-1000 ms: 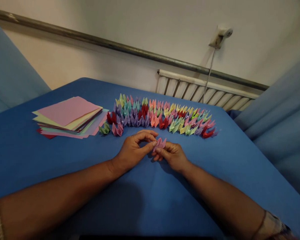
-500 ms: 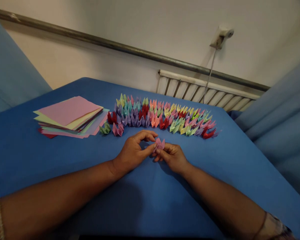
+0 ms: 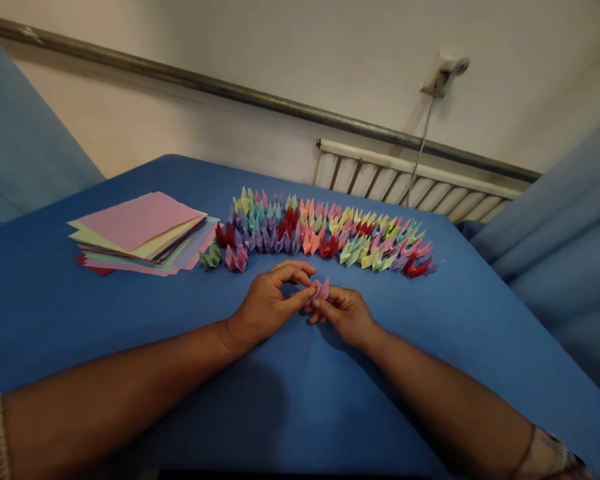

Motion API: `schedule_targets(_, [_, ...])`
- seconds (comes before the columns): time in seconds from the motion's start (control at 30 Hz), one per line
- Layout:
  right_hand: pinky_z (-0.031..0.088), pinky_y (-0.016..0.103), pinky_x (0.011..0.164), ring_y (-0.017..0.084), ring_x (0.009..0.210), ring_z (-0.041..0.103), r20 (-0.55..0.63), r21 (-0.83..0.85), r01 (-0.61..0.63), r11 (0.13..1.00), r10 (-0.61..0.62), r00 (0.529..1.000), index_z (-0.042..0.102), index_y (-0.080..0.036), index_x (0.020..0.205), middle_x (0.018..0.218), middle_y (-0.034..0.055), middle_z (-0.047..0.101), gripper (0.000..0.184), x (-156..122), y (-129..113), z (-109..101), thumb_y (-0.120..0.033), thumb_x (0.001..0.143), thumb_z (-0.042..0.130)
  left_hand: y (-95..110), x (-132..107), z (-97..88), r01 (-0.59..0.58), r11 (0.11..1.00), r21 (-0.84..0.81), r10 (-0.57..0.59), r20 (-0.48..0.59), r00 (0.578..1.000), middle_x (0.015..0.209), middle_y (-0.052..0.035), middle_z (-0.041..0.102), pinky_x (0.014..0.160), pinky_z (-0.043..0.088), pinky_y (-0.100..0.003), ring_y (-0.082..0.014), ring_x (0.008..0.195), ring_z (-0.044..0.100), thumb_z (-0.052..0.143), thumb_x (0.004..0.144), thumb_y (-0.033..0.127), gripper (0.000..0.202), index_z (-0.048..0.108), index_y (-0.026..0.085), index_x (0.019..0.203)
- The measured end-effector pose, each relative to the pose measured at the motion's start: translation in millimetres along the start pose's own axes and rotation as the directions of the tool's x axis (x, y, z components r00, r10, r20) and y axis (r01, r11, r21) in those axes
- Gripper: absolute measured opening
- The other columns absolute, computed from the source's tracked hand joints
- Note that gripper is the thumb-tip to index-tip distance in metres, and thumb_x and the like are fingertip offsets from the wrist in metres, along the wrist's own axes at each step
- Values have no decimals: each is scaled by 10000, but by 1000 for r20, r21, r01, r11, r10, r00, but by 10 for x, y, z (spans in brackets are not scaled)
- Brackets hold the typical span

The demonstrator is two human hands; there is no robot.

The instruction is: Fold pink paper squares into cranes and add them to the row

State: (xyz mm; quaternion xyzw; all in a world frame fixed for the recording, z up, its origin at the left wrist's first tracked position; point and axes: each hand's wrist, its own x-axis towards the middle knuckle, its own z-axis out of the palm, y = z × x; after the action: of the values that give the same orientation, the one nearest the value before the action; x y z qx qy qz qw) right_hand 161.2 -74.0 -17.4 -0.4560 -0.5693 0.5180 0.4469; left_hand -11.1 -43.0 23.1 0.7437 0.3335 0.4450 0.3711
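Blue cloth [image 3: 310,407] spreads beneath folded pink paper [image 3: 323,289] pinched between both hands [image 3: 267,301].

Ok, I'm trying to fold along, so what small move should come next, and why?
Probably press the pink folded piece with the thumb of the left hand to sharpen its folds: that thumb lies against it, the right hand pinches it, and it has a raised point like the folded pieces beyond.

From here I see matt paper in the pink figure [image 3: 322,289] and left stack [image 3: 137,220]. The far rail [image 3: 250,97] looks metallic.
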Motion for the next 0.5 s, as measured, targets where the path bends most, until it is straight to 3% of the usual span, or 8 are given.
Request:
schedule_targets(0.2, [485, 246, 561, 122, 565, 638, -14, 30, -13, 999, 13, 1000, 715, -181, 790, 679, 25, 709, 342, 2, -21, 0, -520, 801, 669, -14, 28, -2, 105, 990, -98, -110, -43, 993, 1006, -63, 685, 900, 486, -346, -189, 946, 640, 714, 766, 259, 103, 668, 174, 729])
schedule_targets(0.5, [466, 230, 508, 118, 523, 640, -38, 97, -60, 993, 64, 997, 698, -163, 767, 655, 37, 716, 390, 6, -60, 12, -552, 747, 704, -16, 86, 24, 319, 881, -349, -356, -44, 934, 817, -18, 674, 827, 495, -317, -151, 780, 623, 771, 690, 317, 181, 669, 168, 703])
